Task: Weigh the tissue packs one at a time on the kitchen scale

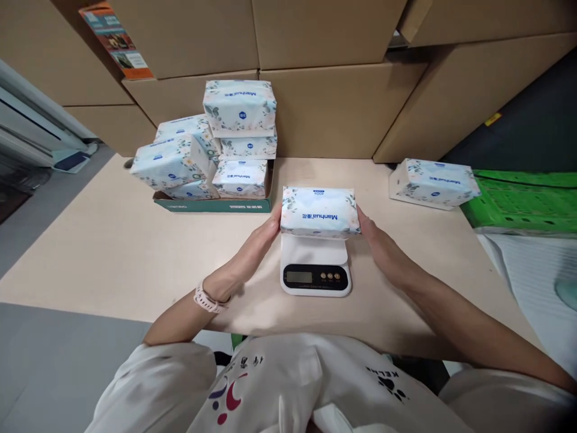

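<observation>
A floral white tissue pack (319, 211) rests on a small white kitchen scale (315, 272) at the table's middle. My left hand (255, 245) presses against the pack's left end and my right hand (376, 240) against its right end, so both hands grip it. The fingertips are partly hidden behind the pack. The scale's dark display panel faces me and shows no readable number.
A low green tray (211, 205) at the back left holds several stacked tissue packs (238, 105). One more tissue pack (433, 182) lies at the right, beside a green crate (525, 201). Cardboard boxes (338, 108) wall the back of the table (112, 252).
</observation>
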`<state>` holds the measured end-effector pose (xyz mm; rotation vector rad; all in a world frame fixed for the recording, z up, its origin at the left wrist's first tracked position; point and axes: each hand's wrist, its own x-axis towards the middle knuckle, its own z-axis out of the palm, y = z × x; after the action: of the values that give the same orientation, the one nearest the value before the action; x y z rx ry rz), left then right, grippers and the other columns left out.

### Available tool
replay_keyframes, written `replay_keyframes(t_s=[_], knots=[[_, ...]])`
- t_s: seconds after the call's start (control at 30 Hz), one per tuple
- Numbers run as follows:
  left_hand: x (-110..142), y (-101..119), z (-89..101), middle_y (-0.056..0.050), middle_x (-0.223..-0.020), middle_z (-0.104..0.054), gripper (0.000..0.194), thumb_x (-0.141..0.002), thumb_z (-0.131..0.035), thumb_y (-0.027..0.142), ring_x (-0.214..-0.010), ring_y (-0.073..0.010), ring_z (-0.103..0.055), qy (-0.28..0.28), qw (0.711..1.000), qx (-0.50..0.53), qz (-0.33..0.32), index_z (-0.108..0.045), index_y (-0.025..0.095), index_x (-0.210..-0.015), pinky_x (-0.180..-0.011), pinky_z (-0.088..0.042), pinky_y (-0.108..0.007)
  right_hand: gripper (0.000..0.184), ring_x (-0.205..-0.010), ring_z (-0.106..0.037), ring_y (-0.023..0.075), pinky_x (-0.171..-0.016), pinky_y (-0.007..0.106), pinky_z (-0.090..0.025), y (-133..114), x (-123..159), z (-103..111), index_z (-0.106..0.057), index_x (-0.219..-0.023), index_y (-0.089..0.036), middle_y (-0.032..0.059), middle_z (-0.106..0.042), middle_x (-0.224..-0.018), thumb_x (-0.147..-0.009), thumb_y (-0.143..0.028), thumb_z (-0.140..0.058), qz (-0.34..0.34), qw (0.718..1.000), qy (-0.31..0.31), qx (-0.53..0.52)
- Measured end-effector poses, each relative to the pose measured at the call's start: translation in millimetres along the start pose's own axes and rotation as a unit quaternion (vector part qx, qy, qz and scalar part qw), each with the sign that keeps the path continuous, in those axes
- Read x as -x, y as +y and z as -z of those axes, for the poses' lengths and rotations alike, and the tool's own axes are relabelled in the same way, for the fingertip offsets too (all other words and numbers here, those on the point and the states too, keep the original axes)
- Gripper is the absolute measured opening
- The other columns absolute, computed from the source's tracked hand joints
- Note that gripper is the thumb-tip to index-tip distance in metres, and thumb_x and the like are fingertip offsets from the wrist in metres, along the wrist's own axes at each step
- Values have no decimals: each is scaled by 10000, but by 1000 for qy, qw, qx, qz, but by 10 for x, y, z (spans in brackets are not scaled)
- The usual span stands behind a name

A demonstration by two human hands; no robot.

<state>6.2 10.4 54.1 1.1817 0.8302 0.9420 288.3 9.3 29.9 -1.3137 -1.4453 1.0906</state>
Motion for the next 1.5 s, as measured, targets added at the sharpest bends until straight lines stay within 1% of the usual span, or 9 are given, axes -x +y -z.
replay_keyframes(t_s=[0.1,0.17,0.23,0.4,0.47,0.57,0.77,1.2,1.5], knots=[[1,-76,-10,110,-1746,-305,612,-998,-559,633,-1694,-248,-124,11,1000,-18,10,-535,380,-1556,-1400,-141,-404,691,-1638,-330,314,-1386,648,-135,101,16,-17,-512,-1545,-437,-61,-509,-1652,-936,-764,-505,-62,997,-31,-19],[8,-100,-2,99,-1744,-318,609,-999,-558,632,-1692,-246,-137,21,999,-27,11,-542,375,-1551,-1398,-150,-403,717,-1650,-298,313,-1386,647,-112,139,18,-37,-477,-1573,-430,-60,-459,-1687,-943,-773,-479,-67,997,-22,-8],[8,-122,30,80,-1747,-319,621,-1009,-525,637,-1688,-235,-166,49,999,-18,9,-526,357,-1563,-1395,-168,-403,725,-1615,-369,310,-1378,632,-181,188,27,-64,-469,-1584,-409,-33,-462,-1689,-959,-776,-438,-44,999,12,9],[-28,-199,210,-3,-1784,-233,715,-1041,-421,610,-1686,-203,-170,165,986,-9,7,-386,238,-1650,-1381,-208,-370,687,-1455,-568,261,-1303,571,-375,484,47,-132,-552,-1535,-300,67,-605,-1567,-1026,-703,-326,68,980,189,16],[-49,-224,274,-29,-1790,-218,737,-1053,-351,610,-1683,-213,-182,178,983,-17,26,-336,208,-1671,-1376,-218,-377,685,-1402,-609,262,-1265,579,-418,616,37,-143,-593,-1496,-267,92,-661,-1497,-1027,-691,-332,85,973,214,17],[-74,-245,312,-41,-1789,-227,742,-1060,-284,601,-1678,-211,-202,177,983,-17,49,-314,191,-1678,-1371,-229,-381,663,-1376,-624,258,-1241,575,-441,715,16,-147,-621,-1465,-254,101,-684,-1461,-1034,-668,-335,111,970,216,15],[-90,-251,271,-17,-1775,-268,678,-1067,-254,542,-1663,-153,-245,178,981,22,73,-351,231,-1662,-1375,-213,-389,623,-1344,-636,258,-1220,578,-450,697,24,-162,-649,-1418,-270,87,-705,-1420,-1038,-652,-335,135,969,208,8],[-86,-242,257,-74,-1784,-233,748,-1062,-265,543,-1666,-166,-239,173,982,31,74,-277,116,-1677,-1362,-235,-346,559,-1303,-647,250,-1192,554,-463,726,17,-151,-671,-1367,-274,74,-716,-1390,-1058,-588,-327,153,966,208,19],[-74,-229,249,-57,-1778,-254,718,-1070,-263,541,-1668,-186,-234,168,983,27,70,-319,149,-1670,-1367,-225,-364,570,-1304,-652,246,-1185,550,-480,701,21,-168,-677,-1347,-268,80,-719,-1380,-1060,-604,-317,147,967,209,20]])
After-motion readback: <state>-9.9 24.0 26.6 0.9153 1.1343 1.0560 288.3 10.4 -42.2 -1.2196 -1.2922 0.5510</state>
